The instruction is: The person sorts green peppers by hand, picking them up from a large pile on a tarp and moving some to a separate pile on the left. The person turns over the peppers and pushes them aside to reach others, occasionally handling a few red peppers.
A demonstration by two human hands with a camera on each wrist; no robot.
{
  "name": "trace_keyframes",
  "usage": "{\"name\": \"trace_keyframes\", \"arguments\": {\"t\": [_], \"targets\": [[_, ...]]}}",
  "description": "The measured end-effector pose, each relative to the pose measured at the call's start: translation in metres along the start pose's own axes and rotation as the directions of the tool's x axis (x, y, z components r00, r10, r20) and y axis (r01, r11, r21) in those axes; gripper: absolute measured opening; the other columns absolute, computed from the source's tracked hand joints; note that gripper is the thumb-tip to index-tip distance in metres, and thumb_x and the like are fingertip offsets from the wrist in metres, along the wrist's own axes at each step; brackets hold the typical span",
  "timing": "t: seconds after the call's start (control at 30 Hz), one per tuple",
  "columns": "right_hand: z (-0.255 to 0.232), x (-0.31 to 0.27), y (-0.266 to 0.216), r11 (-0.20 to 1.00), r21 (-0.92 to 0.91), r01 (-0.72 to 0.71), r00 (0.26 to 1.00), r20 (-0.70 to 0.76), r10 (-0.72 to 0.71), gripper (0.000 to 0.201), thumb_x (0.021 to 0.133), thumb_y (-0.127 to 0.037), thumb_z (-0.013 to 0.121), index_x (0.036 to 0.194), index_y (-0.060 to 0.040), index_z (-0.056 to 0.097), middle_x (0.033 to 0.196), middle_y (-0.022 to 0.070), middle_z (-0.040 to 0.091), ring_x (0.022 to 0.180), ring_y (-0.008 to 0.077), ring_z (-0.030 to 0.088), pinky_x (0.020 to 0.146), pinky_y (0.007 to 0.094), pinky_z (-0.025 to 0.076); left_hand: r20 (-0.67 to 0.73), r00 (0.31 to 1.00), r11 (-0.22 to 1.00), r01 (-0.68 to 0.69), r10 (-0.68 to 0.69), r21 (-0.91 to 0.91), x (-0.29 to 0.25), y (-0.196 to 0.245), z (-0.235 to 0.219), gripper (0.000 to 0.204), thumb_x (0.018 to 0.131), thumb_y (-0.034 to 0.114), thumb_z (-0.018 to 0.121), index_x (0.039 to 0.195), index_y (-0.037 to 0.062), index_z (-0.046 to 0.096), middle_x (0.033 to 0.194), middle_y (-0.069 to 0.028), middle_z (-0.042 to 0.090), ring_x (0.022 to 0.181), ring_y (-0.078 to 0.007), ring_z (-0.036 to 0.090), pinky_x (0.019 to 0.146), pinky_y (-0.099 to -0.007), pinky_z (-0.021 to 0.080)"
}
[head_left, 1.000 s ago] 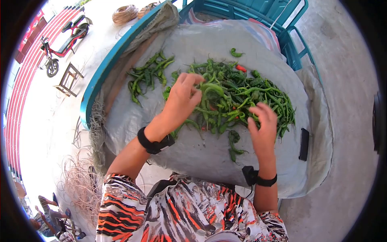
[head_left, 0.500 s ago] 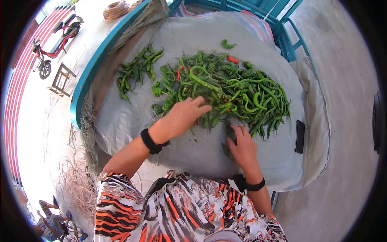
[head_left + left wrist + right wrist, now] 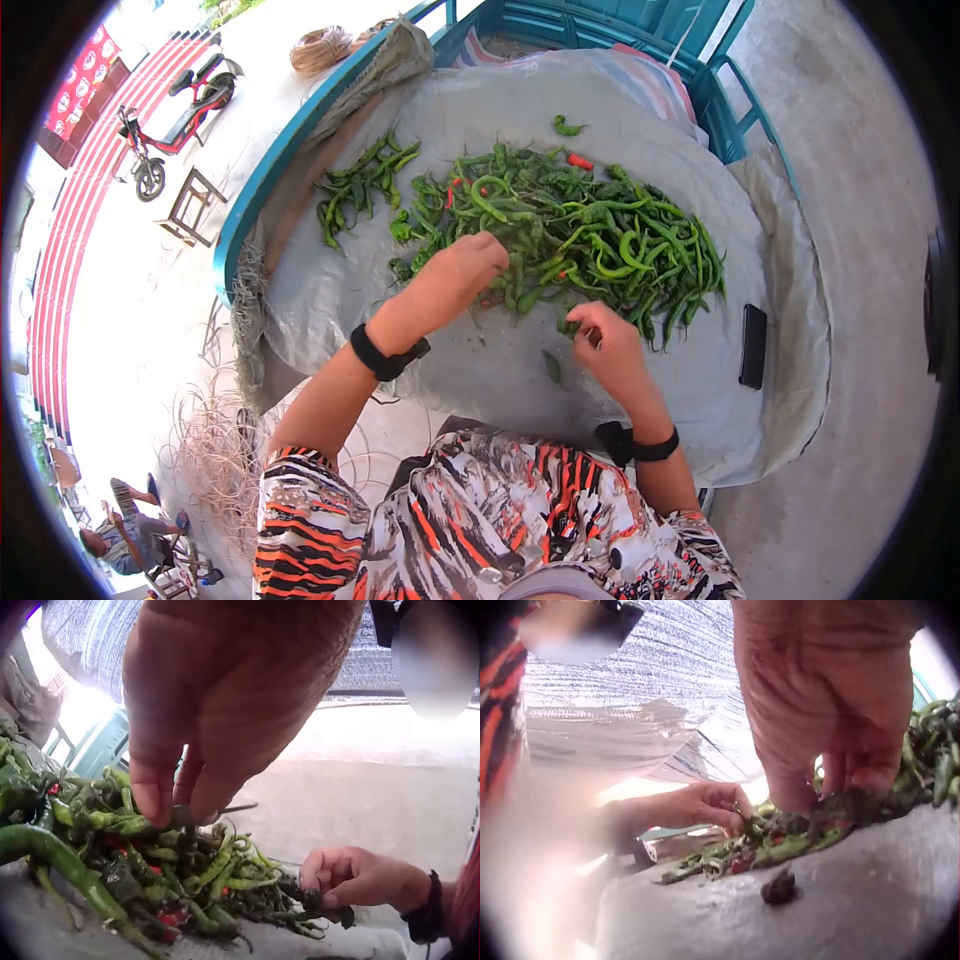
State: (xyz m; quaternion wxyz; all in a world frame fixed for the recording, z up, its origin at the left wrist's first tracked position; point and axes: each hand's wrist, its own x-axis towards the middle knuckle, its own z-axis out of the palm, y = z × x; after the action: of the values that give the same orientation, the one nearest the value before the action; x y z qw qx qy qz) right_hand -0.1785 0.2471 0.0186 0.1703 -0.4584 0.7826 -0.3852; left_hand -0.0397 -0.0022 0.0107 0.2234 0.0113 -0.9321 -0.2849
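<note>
A broad pile of green peppers (image 3: 640,235) with a few red ones lies on a grey sheet (image 3: 480,375). At the pile's near edge, my left hand (image 3: 455,275) pinches a dark green pepper (image 3: 184,817) between thumb and fingers; its thin stem sticks out in the left wrist view. My right hand (image 3: 610,350), to the right and nearer my body, holds a dark, shrivelled pepper (image 3: 311,898) in curled fingers. One small dark pepper (image 3: 552,366) lies alone on the sheet, just left of the right hand.
A smaller group of peppers (image 3: 365,185) lies left of the pile, and a single curled pepper (image 3: 567,126) beyond it. A black phone (image 3: 753,346) rests on the right. The blue cart rail (image 3: 270,165) runs along the left side. A stool (image 3: 192,207) stands on the ground.
My left hand has come down from over the pile to its near edge. My right hand has moved toward me and picked up a dark pepper from the sheet in front of the pile.
</note>
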Motion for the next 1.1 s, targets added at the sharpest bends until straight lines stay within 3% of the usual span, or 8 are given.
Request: {"name": "trace_keyframes", "arguments": {"t": [0.33, 0.5, 0.63, 0.73, 0.83, 0.93, 1.03, 1.1], "targets": [[-0.044, 0.066, -0.027, 0.955, 0.281, 0.094, 0.971, -0.236, -0.027, 0.055, 0.087, -0.005, 0.066, 0.139, -0.0114, 0.050, 0.099, 0.0060, 0.063, 0.068, 0.0113, 0.054, 0.067, 0.0296, 0.048, -0.107, 0.922, 0.911, 0.339, -0.371, -0.235, 0.009, 0.060, -0.047, 0.014, 0.094, 0.007, 0.063, 0.107, 0.0027, 0.061, 0.087, -0.0038, 0.062, 0.078, -0.0103, 0.058, 0.069, -0.0281, 0.047], [-0.028, 0.072, -0.014, 0.953, 0.302, 0.022, 0.993, -0.117, 0.014, 0.053, 0.087, -0.008, 0.067, 0.138, -0.0089, 0.051, 0.104, 0.0072, 0.062, 0.071, 0.0118, 0.055, 0.070, 0.0298, 0.050, -0.052, 0.918, 0.890, 0.367, -0.394, -0.270, 0.030, 0.063, -0.057, 0.012, 0.096, 0.007, 0.062, 0.107, 0.0023, 0.061, 0.084, -0.0006, 0.064, 0.080, -0.0074, 0.060, 0.073, -0.0249, 0.049], [-0.023, 0.075, -0.008, 0.911, 0.390, 0.137, 0.971, -0.232, -0.046, 0.048, 0.087, -0.008, 0.068, 0.133, -0.0089, 0.055, 0.107, 0.0086, 0.061, 0.079, 0.0160, 0.059, 0.072, 0.0313, 0.051, -0.010, 0.920, 0.832, 0.349, -0.391, -0.431, 0.054, 0.058, -0.063, 0.018, 0.097, 0.010, 0.063, 0.114, 0.0027, 0.062, 0.089, -0.0016, 0.066, 0.086, -0.0072, 0.063, 0.077, -0.0241, 0.050], [-0.022, 0.058, -0.008, 0.969, 0.031, 0.244, 0.934, -0.277, -0.226, 0.041, 0.087, -0.011, 0.069, 0.127, -0.0105, 0.059, 0.110, 0.0126, 0.061, 0.086, 0.0254, 0.063, 0.075, 0.0374, 0.053, -0.111, 0.907, 0.744, 0.257, -0.406, -0.616, 0.062, 0.063, -0.060, 0.024, 0.098, 0.013, 0.063, 0.121, 0.0040, 0.062, 0.094, -0.0029, 0.067, 0.088, -0.0075, 0.063, 0.079, -0.0240, 0.050], [-0.016, 0.029, -0.003, 0.966, -0.023, 0.258, 0.943, 0.222, -0.247, 0.036, 0.086, -0.016, 0.069, 0.121, -0.0129, 0.061, 0.112, 0.0159, 0.060, 0.092, 0.0346, 0.065, 0.079, 0.0444, 0.054, -0.231, 0.883, 0.866, 0.294, -0.408, -0.404, 0.049, 0.057, -0.060, 0.033, 0.096, 0.012, 0.065, 0.128, 0.0062, 0.060, 0.106, -0.0068, 0.066, 0.086, -0.0093, 0.063, 0.079, -0.0254, 0.050], [0.008, 0.012, 0.011, 0.949, -0.140, 0.283, 0.863, 0.468, -0.188, 0.036, 0.085, -0.021, 0.070, 0.119, -0.0138, 0.062, 0.111, 0.0148, 0.059, 0.097, 0.0346, 0.065, 0.079, 0.0444, 0.053, -0.006, 0.865, 0.859, 0.498, -0.502, -0.120, 0.015, 0.045, -0.066, 0.037, 0.087, 0.010, 0.068, 0.123, 0.0075, 0.062, 0.118, -0.0128, 0.058, 0.093, -0.0223, 0.066, 0.080, -0.0344, 0.053], [0.017, 0.006, 0.018, 0.942, -0.150, 0.301, 0.792, 0.589, -0.159, 0.034, 0.084, -0.017, 0.068, 0.117, -0.0133, 0.062, 0.111, 0.0133, 0.058, 0.098, 0.0359, 0.064, 0.080, 0.0458, 0.052, 0.023, 0.781, 0.756, 0.596, -0.624, 0.271, -0.034, 0.020, -0.051, 0.044, 0.080, 0.015, 0.074, 0.122, 0.0097, 0.062, 0.117, -0.0164, 0.056, 0.097, -0.0336, 0.064, 0.083, -0.0426, 0.053], [0.027, 0.003, 0.023, 0.946, -0.145, 0.291, 0.824, 0.540, -0.171, 0.033, 0.083, -0.015, 0.067, 0.115, -0.0134, 0.062, 0.111, 0.0129, 0.057, 0.097, 0.0358, 0.063, 0.081, 0.0460, 0.052, -0.011, 0.726, 0.674, 0.644, -0.688, 0.361, -0.059, 0.022, -0.040, 0.041, 0.078, 0.018, 0.075, 0.116, 0.0098, 0.063, 0.116, -0.0176, 0.054, 0.100, -0.0380, 0.062, 0.083, -0.0468, 0.053]]}}
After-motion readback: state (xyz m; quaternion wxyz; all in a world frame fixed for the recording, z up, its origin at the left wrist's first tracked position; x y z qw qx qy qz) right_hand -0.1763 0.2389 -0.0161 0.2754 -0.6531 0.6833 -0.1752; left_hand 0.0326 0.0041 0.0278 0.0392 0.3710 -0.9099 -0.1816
